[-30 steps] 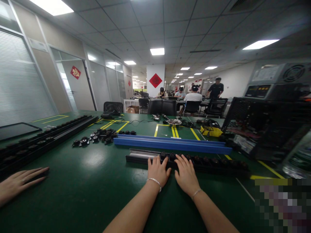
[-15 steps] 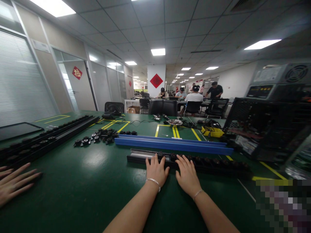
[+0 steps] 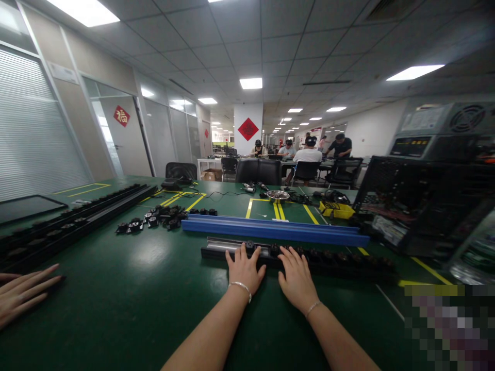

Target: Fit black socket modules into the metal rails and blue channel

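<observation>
Touching the black rail point(image 3: 218, 252), both hands reach in from its near side. Rail's long axis runs left-right across the desk point(image 3: 154, 314), roughly crosswise to the forearms. Lone black piece point(image 3: 250, 245) sits up in the channel at the left hand point(image 3: 245, 271), between two fingertips; left hand is clearly nearer to it than the right hand point(image 3: 298, 278). Left grip wide, fingers fanned, nothing clasped that shows. Right grip also loosely spread, fingertips over the rail by the row of black pieces point(image 3: 328, 255); fingertip contact with those partly hidden. Bare channel shows on both sides of the lone piece, longer toward the left end; the row lies to its right, along the axis. Blue rail point(image 3: 274, 230) just beyond, near parallel. Another person's hand point(image 3: 25, 296) at far left, well apart.
</observation>
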Demonstrator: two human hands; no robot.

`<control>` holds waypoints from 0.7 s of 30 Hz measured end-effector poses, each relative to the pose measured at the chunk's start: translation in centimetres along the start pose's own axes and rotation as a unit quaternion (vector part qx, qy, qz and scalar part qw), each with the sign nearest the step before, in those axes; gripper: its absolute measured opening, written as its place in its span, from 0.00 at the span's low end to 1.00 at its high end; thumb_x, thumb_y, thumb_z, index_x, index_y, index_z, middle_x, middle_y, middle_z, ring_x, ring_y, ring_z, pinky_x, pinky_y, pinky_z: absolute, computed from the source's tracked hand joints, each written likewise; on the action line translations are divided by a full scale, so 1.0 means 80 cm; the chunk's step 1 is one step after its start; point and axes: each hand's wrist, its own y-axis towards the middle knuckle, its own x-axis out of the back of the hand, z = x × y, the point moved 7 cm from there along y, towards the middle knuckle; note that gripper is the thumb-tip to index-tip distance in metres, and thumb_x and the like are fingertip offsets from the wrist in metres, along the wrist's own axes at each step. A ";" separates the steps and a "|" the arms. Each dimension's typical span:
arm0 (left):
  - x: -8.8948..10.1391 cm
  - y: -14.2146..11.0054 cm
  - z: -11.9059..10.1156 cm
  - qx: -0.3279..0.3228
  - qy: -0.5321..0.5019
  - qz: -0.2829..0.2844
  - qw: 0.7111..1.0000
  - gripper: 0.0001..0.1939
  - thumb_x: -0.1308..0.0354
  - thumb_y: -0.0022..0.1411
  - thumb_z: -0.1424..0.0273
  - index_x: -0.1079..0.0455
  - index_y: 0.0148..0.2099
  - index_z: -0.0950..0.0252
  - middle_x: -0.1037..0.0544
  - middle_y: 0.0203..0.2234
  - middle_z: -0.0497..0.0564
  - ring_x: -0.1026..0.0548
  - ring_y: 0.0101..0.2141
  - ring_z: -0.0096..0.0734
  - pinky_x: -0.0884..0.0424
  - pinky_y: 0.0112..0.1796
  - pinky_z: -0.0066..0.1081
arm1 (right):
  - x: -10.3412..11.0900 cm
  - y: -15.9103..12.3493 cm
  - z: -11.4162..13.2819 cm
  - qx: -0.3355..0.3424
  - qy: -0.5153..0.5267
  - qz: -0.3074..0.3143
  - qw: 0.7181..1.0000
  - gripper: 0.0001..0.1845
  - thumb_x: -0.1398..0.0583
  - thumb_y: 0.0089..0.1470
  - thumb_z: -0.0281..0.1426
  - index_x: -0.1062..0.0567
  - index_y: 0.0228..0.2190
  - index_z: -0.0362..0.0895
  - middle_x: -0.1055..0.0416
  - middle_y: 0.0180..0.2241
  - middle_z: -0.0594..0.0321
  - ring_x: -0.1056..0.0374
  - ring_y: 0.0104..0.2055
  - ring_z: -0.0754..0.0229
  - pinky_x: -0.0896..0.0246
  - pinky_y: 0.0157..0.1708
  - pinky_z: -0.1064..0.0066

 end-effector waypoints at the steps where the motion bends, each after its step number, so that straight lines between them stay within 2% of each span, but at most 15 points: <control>1: 0.000 0.000 0.000 0.000 0.000 0.002 1.000 0.28 0.54 0.56 0.50 0.44 0.59 0.46 0.41 0.59 0.56 0.43 0.56 0.49 0.58 0.53 0.60 | 0.000 0.000 0.000 -0.001 0.000 0.003 1.000 0.23 0.51 0.50 0.26 0.33 0.48 0.42 0.43 0.58 0.60 0.56 0.62 0.55 0.65 0.60 0.52; 12: 0.003 -0.001 0.000 0.001 0.003 0.020 1.000 0.28 0.56 0.58 0.51 0.44 0.60 0.50 0.41 0.59 0.57 0.44 0.56 0.49 0.59 0.54 0.60 | 0.001 0.000 0.001 -0.003 0.003 0.014 1.000 0.24 0.51 0.49 0.26 0.33 0.49 0.42 0.44 0.58 0.59 0.57 0.62 0.55 0.65 0.60 0.52; 21: 0.005 -0.001 0.001 -0.004 -0.003 0.004 1.000 0.27 0.56 0.58 0.52 0.42 0.58 0.50 0.40 0.58 0.57 0.42 0.56 0.48 0.59 0.53 0.60 | 0.000 0.001 0.000 -0.005 0.002 0.017 1.000 0.23 0.51 0.50 0.27 0.33 0.48 0.42 0.44 0.59 0.60 0.57 0.62 0.55 0.66 0.60 0.53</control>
